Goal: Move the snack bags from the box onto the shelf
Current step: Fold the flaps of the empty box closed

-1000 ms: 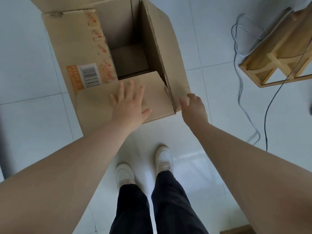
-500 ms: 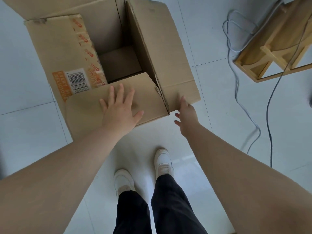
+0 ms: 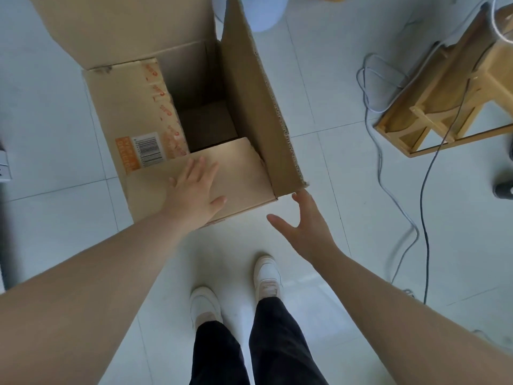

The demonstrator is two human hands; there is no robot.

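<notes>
A tall cardboard box [image 3: 249, 87] stands on the tiled floor with its flaps open. The part of its inside that shows is dark and bare; no snack bag is in sight. My left hand [image 3: 194, 193] lies flat, fingers straight, on the near flap [image 3: 244, 168], which is folded inward. My right hand [image 3: 302, 223] hovers spread just below the corner of the upright right flap, its fingertips close to that corner and holding nothing. The wooden shelf [image 3: 444, 87] stands at the upper right.
Grey and black cables [image 3: 399, 207] trail over the floor between the box and the wooden shelf. My two white shoes [image 3: 236, 290] stand just in front of the box. A pale round object [image 3: 266, 12] sits behind the box.
The right flap has swung up from lying outward to standing upright. My right hand came off it and spread open. My left hand stayed flat on the near flap.
</notes>
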